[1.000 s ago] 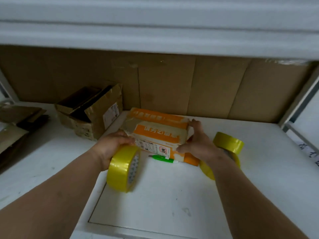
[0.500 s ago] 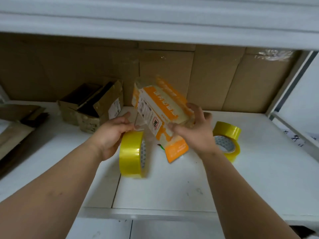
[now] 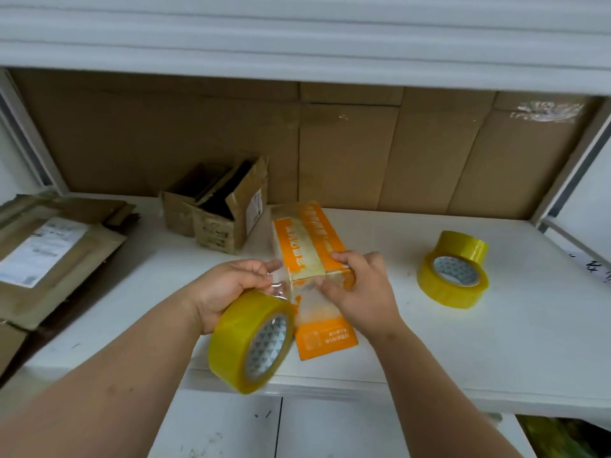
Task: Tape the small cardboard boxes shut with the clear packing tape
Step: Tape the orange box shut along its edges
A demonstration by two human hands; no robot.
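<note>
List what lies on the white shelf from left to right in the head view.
Flattened cardboard with a shipping label → open brown cardboard boxes → tape roll in the left hand → orange and white box → stacked tape rolls.

An opened brown carton (image 3: 220,214) stands at the back edge of the shelf (image 3: 463,352), against the cardboard backing (image 3: 363,153). Flattened cardboard bearing a white label (image 3: 49,252) lies at the left edge.
</note>
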